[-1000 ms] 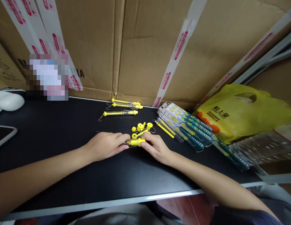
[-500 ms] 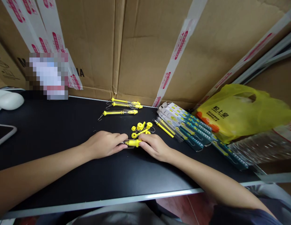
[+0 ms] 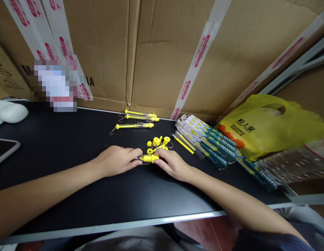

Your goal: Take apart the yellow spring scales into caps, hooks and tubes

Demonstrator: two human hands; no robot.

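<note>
Between my two hands lies a spring scale with a clear tube and a yellow end cap, held level just above the black table. My left hand pinches the clear tube, which its fingers mostly cover. At the other end, my right hand has thumb and fingertips closed on the yellow cap. Just beyond the hands is a small heap of yellow caps, rings and wire hooks. Farther back, three spring scales with hooks lie side by side. Yellow rods rest right of the heap.
Several printed packages fan out at the right, beside a yellow plastic bag and clear plastic packaging. A phone and a white rounded object sit at the left. Cardboard walls the table's back edge.
Almost nothing differs. Both hands keep their grip on the spring scale, and the right fingertips have shifted very slightly at the yellow cap.
</note>
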